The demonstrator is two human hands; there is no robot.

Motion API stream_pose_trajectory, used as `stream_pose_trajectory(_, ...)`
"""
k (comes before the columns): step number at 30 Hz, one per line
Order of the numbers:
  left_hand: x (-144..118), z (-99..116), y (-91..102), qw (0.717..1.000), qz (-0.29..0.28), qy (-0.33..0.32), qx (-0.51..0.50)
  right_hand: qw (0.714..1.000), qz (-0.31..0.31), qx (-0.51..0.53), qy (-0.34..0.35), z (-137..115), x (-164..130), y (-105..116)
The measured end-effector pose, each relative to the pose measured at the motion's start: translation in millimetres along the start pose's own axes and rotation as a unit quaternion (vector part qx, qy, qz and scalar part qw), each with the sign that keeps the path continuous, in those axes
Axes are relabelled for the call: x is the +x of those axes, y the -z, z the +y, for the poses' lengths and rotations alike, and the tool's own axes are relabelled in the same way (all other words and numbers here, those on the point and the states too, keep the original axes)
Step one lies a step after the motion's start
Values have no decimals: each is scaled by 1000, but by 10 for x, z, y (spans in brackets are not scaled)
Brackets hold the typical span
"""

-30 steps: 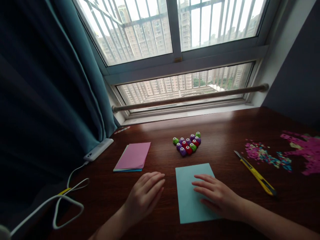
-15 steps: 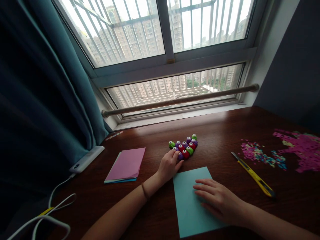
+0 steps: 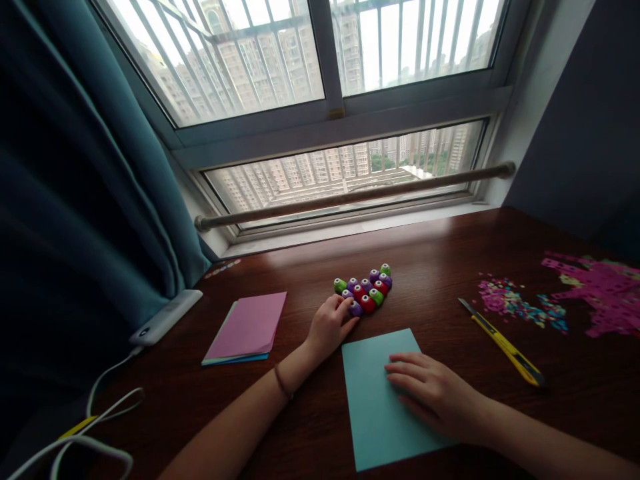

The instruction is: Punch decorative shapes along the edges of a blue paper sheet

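My left hand (image 3: 327, 327) reaches to the near-left edge of a cluster of small rounded pieces (image 3: 367, 305) in red, purple and green, each with a white round top and a dark centre. Its index fingertip is at a purple piece (image 3: 355, 309), and the thumb stands apart below it. Whether it presses on that piece I cannot tell. Flat on a light blue sheet of paper (image 3: 370, 413) lies my right hand (image 3: 433, 390), open, fingers stretched out to the left. The sheet rests on the brown table, just in front of the cluster.
A paper stack, pink on top (image 3: 250, 325), lies at the left. Beyond it are a white power strip (image 3: 167, 319) and white cable (image 3: 100, 420). On the right lie a yellow utility knife (image 3: 505, 343) with its blade out, confetti (image 3: 520, 303) and punched pink strips (image 3: 605, 293).
The camera view has shifted slightly, so everything sits a little further left and higher. Both hands keep nearly the same places relative to the cluster and the sheet.
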State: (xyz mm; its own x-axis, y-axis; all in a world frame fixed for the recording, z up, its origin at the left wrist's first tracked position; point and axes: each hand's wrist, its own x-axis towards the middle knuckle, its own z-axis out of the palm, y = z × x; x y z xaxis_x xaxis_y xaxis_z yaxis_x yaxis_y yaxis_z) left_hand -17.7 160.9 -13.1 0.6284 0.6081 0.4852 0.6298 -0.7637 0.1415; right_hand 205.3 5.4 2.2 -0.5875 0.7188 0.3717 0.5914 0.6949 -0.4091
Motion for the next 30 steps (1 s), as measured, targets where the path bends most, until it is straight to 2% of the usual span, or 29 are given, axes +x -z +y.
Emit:
stream_pose_trajectory(6,-2,14,6,999,13,-46,12,1000,5,-1,1,27,-7,-15)
stream_pose_trajectory(11,-12,96,80,994,50,-96,14,999,52,-1,-5,60,-23,-39)
stream_pose_trajectory(14,-54,280,198,987,73,-140,13,994,109,12,-29,65,-32,-36)
stream_pose_trajectory(17,-141,561,315,979,81,-189,11,985,155,40,-61,39,-44,-31)
stream_pose_trajectory(22,-312,958,354,953,99,-285,30,977,162,97,-95,-34,-90,-95)
stream_pose_trajectory(25,-353,1055,326,951,122,-285,5,975,144,119,-119,-52,-116,-153)
stream_pose_trajectory(30,-341,1081,338,948,126,-291,-15,964,130,167,-161,-80,-103,-142)
